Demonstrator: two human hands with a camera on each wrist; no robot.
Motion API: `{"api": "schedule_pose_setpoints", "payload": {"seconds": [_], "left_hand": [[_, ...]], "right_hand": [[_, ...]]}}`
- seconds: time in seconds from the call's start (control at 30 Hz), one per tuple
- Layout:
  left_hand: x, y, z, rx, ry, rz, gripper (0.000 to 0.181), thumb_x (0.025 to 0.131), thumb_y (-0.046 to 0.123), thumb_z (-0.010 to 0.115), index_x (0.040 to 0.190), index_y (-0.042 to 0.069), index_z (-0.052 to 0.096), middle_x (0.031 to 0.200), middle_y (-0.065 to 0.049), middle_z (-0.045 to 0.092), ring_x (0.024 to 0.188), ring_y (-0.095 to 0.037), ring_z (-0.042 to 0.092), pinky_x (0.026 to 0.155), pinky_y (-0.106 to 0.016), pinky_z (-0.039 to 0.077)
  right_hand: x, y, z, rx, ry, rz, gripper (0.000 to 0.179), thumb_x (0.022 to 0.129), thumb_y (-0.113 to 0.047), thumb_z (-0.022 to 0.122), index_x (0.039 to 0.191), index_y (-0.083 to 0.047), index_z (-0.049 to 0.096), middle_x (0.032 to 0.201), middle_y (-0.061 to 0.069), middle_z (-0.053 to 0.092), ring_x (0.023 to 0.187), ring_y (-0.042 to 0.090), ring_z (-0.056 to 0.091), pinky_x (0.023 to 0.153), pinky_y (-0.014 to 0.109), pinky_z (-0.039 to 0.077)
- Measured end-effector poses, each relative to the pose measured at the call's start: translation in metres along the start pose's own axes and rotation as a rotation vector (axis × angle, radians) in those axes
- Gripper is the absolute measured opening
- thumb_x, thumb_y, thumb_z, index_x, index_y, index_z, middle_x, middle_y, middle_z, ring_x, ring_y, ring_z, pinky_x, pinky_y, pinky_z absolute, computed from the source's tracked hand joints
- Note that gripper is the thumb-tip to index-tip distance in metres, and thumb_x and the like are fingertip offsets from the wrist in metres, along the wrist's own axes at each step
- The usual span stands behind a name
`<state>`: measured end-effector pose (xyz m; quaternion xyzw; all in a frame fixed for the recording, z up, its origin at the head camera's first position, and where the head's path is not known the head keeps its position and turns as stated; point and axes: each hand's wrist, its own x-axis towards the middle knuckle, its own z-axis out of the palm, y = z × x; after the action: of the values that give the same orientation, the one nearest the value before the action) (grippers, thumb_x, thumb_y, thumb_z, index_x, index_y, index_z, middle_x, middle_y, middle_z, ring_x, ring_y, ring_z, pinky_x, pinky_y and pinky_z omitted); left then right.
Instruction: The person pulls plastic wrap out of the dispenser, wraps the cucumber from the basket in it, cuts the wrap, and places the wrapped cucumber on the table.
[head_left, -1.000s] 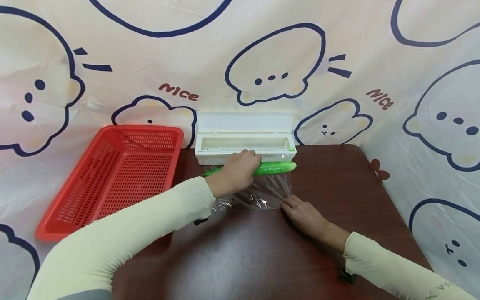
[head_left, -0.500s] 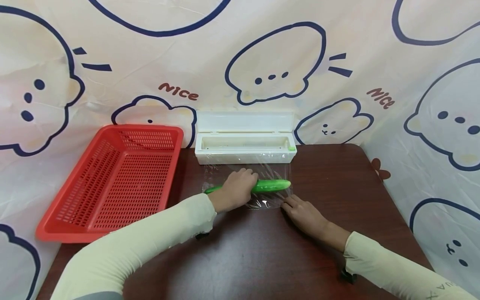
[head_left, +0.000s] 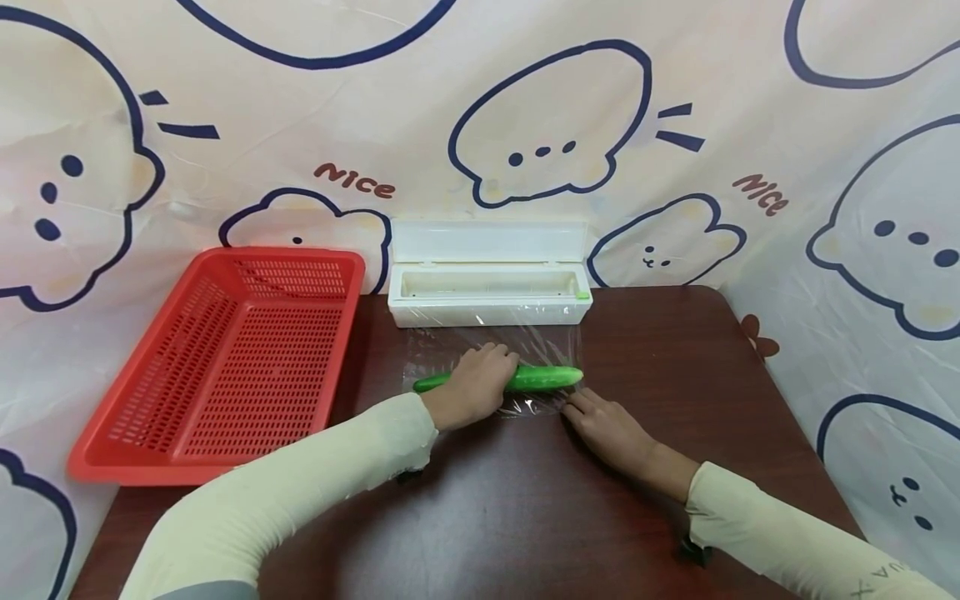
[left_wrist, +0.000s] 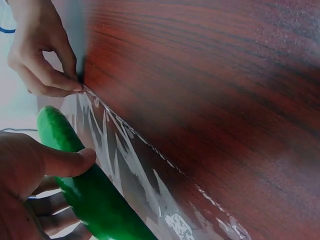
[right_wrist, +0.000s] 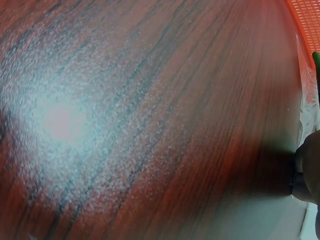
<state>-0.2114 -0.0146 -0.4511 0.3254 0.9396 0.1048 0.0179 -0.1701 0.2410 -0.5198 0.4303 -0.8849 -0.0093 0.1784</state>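
Observation:
A long green cucumber (head_left: 542, 378) lies crosswise over a sheet of clear plastic wrap (head_left: 442, 346) on the table. My left hand (head_left: 474, 385) grips it around the middle from above; in the left wrist view the thumb lies along the near side of the cucumber (left_wrist: 102, 200) and the fingers curl beneath. With thumb and fingers, my right hand (head_left: 609, 429) pinches the near right corner of the wrap; the left wrist view shows this pinch at the wrap's edge (left_wrist: 145, 140). The wrap runs back to a white dispenser box (head_left: 491, 312) with its lid raised.
A red perforated plastic basket (head_left: 341, 333) stands to the left on the dark brown wooden table (head_left: 652, 350). Behind the table hangs a cartoon-printed cloth (head_left: 420, 108). A small green piece (head_left: 582, 295) sits at the box's right end.
My left hand has brought the cucumber from beside the box toward the near edge of the wrap, lowering it onto the sheet. The right hand has stayed at the corner.

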Motion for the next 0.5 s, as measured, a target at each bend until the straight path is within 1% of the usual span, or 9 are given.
{"api": "schedule_pose_setpoints", "payload": {"seconds": [0.1,0.2,0.33,0.5], "left_hand": [[0.000,0.000,0.001,-0.001,-0.008,-0.009,0.038,0.078,-0.012,0.065,0.112,0.004,0.070,0.099,-0.009,0.069,0.089,-0.026,0.063,0.073,-0.040,0.056],[0.001,0.000,0.005,0.003,-0.001,-0.010,0.037,0.079,-0.011,0.064,0.112,0.005,0.070,0.100,-0.008,0.069,0.090,-0.027,0.063,0.074,-0.042,0.055],[0.002,-0.001,0.011,0.020,0.022,-0.001,0.033,0.080,-0.011,0.061,0.107,0.007,0.070,0.098,-0.008,0.068,0.091,-0.027,0.064,0.073,-0.042,0.054],[0.002,-0.001,0.017,0.033,0.024,0.010,0.029,0.083,-0.010,0.060,0.104,0.007,0.070,0.097,-0.008,0.068,0.091,-0.027,0.064,0.071,-0.041,0.054]], "right_hand": [[0.001,0.000,-0.001,0.000,-0.006,-0.001,0.022,0.083,0.001,0.076,0.105,-0.002,0.071,0.103,0.009,0.067,0.098,0.024,0.066,0.061,0.031,0.059],[0.000,0.001,0.000,0.000,-0.005,-0.003,0.022,0.084,0.002,0.075,0.105,-0.001,0.071,0.104,0.010,0.067,0.100,0.025,0.066,0.063,0.031,0.060],[0.001,0.001,-0.001,0.007,-0.001,-0.007,0.021,0.084,0.002,0.074,0.105,-0.001,0.071,0.104,0.011,0.067,0.100,0.025,0.065,0.065,0.031,0.060],[0.001,0.001,-0.002,0.014,0.000,-0.008,0.019,0.085,0.002,0.072,0.103,-0.001,0.071,0.103,0.010,0.066,0.099,0.024,0.065,0.065,0.030,0.060]]}}
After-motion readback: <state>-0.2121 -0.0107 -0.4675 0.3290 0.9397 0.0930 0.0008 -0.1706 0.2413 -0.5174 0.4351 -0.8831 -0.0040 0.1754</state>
